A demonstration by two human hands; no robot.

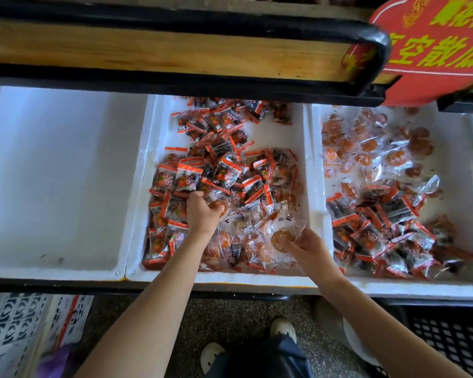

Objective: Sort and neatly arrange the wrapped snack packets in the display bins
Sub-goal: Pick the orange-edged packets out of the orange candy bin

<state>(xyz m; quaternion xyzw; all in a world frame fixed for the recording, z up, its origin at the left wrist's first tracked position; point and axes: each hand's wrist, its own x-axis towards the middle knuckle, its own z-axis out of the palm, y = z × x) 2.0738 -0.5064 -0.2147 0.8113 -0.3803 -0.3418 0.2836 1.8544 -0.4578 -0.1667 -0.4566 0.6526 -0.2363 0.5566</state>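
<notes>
Over the middle bin's [243, 277] near end, the left hand [202, 215] curls round a clear packet [219, 207]; the right hand [307, 248] pinches a second packet [284, 233]. Likely strays, being pulled from the red packets [202, 174] behind.

Head camera, wide-angle, facing steeply down, close above display bins [60, 173].

Beneath a wooden shelf [148, 50], the left hand [202, 214] curls its fingers into a heap of orange-banded dark packets [221, 170] in the middle bin [148, 159]. It seems to grip an orange piece [218, 207], though the knuckles hide most of it. Near that bin's front edge, the right hand [309, 246] pinches a clear packet [284, 236] with a round orange snack inside. The right bin [453, 159] holds pale wrapped rounds [366, 148] at the back and dark wrappers [380, 219] in front. A red sign [434, 50] hangs at top right.
</notes>
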